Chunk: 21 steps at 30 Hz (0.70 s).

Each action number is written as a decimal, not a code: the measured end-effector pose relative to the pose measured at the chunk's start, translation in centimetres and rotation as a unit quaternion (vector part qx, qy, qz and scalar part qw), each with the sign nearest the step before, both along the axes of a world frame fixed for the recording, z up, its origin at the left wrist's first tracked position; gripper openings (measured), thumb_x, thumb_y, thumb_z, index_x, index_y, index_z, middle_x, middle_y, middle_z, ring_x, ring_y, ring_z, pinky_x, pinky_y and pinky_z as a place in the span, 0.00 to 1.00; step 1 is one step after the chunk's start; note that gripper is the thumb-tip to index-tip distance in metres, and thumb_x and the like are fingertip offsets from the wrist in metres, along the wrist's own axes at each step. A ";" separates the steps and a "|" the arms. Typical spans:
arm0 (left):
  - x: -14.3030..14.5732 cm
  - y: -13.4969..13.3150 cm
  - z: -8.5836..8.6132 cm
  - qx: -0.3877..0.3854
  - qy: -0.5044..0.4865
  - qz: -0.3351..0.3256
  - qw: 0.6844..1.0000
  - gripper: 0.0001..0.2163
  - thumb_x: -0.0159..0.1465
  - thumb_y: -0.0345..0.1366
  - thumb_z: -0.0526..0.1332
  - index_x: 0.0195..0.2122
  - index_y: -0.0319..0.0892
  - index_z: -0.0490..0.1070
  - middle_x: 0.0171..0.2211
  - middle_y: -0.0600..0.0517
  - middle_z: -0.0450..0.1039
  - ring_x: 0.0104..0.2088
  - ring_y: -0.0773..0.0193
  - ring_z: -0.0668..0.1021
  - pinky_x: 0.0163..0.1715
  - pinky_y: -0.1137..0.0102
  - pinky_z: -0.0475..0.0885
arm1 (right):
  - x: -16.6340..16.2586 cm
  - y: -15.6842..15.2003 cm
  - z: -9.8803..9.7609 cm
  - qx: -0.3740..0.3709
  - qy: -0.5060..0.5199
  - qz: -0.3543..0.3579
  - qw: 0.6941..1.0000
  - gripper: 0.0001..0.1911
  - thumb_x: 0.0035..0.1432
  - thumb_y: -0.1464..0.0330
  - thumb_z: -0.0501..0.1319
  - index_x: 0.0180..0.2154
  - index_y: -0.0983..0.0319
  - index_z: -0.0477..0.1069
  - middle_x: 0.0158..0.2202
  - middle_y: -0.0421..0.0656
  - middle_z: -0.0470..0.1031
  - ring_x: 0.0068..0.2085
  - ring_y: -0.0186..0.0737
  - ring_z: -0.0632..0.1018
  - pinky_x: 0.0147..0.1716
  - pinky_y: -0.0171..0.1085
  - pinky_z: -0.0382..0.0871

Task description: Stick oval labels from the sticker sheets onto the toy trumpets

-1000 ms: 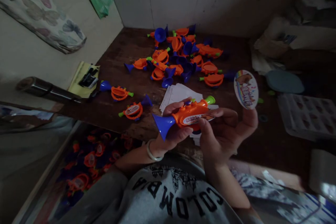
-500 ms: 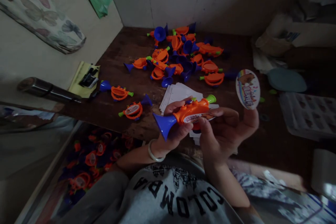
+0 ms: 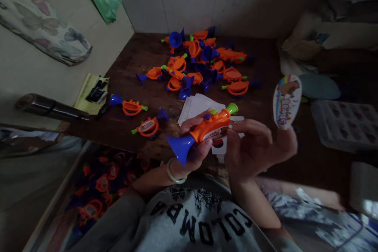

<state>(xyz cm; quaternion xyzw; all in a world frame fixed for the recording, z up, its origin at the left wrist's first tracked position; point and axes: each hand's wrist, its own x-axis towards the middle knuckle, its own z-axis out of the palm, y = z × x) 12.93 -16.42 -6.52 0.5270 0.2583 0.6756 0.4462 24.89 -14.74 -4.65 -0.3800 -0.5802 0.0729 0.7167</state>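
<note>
My left hand, with a pale bangle at the wrist, grips an orange toy trumpet that has a blue bell and a green mouthpiece. The bell points to the lower left. Along the trumpet's side lies an oval sticker, partly hidden by fingers. The thumb and a finger of my right hand pinch together at that sticker's right end. A second oval sticker, with a rainbow and a brown animal, clings to another right fingertip, standing upright. Beneath the trumpet is a stack of white paper sheets.
Several toy trumpets are heaped at the back of the dark table. Two more lie at left, near a dark cylinder and yellow paper. Stickered trumpets fill the space below left. A clear tray is at right.
The trumpet has tilted, its bell shifting slightly down and left. My right hand's raised finger with the second sticker has moved a little to the right. The view has shifted slightly.
</note>
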 end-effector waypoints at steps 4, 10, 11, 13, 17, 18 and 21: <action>-0.2 0.0 0.2 0.015 0.025 0.012 0.999 0.17 0.72 0.36 0.64 0.59 0.53 0.65 0.70 0.46 0.69 0.69 0.52 0.74 0.69 0.51 0.72 | 0.3 0.2 0.5 -0.063 0.050 0.066 0.995 0.43 0.58 0.76 0.71 0.68 0.46 0.58 0.35 0.33 0.77 0.30 0.34 0.80 0.31 0.36 0.82; -0.1 -0.2 0.4 0.013 0.031 0.016 0.999 0.17 0.72 0.37 0.64 0.59 0.54 0.65 0.69 0.47 0.70 0.68 0.51 0.75 0.67 0.51 0.74 | 0.1 0.0 1.0 -0.093 0.082 0.100 0.987 0.42 0.58 0.79 0.69 0.66 0.45 0.59 0.35 0.32 0.77 0.32 0.32 0.80 0.33 0.33 0.81; -0.1 -0.3 0.4 0.008 0.033 0.021 0.999 0.16 0.72 0.38 0.64 0.59 0.54 0.65 0.69 0.47 0.71 0.68 0.51 0.75 0.67 0.52 0.74 | 0.1 -0.1 1.1 -0.099 0.080 0.098 0.987 0.42 0.58 0.78 0.69 0.66 0.44 0.58 0.35 0.32 0.76 0.32 0.32 0.80 0.33 0.33 0.81; 0.0 -0.4 0.5 -0.008 0.036 0.031 0.999 0.15 0.72 0.39 0.64 0.58 0.54 0.65 0.68 0.48 0.72 0.68 0.51 0.75 0.67 0.51 0.74 | 0.0 -0.2 1.2 -0.110 0.079 0.092 0.986 0.41 0.59 0.77 0.69 0.66 0.44 0.58 0.34 0.32 0.76 0.33 0.33 0.80 0.34 0.34 0.81; -0.1 -0.6 0.3 -0.037 0.031 0.038 0.998 0.15 0.71 0.41 0.65 0.55 0.53 0.65 0.68 0.48 0.72 0.68 0.48 0.75 0.67 0.47 0.74 | 0.1 0.2 0.8 -0.121 0.071 0.084 0.987 0.42 0.61 0.75 0.69 0.67 0.43 0.56 0.34 0.33 0.75 0.32 0.36 0.79 0.34 0.37 0.80; -0.1 -0.6 0.1 -0.039 0.029 0.037 0.998 0.15 0.70 0.41 0.66 0.56 0.53 0.66 0.68 0.47 0.72 0.68 0.48 0.75 0.68 0.47 0.74 | 0.3 0.5 0.5 -0.113 0.069 0.074 0.988 0.42 0.60 0.74 0.70 0.68 0.42 0.56 0.37 0.34 0.75 0.33 0.36 0.79 0.34 0.37 0.80; -0.5 -0.5 -0.5 -0.059 0.010 0.021 0.998 0.18 0.70 0.43 0.67 0.58 0.54 0.65 0.67 0.48 0.73 0.69 0.50 0.74 0.69 0.50 0.73 | 0.9 1.3 -0.3 -0.064 0.086 -0.001 0.994 0.42 0.60 0.71 0.71 0.67 0.38 0.57 0.54 0.40 0.72 0.47 0.39 0.80 0.40 0.39 0.80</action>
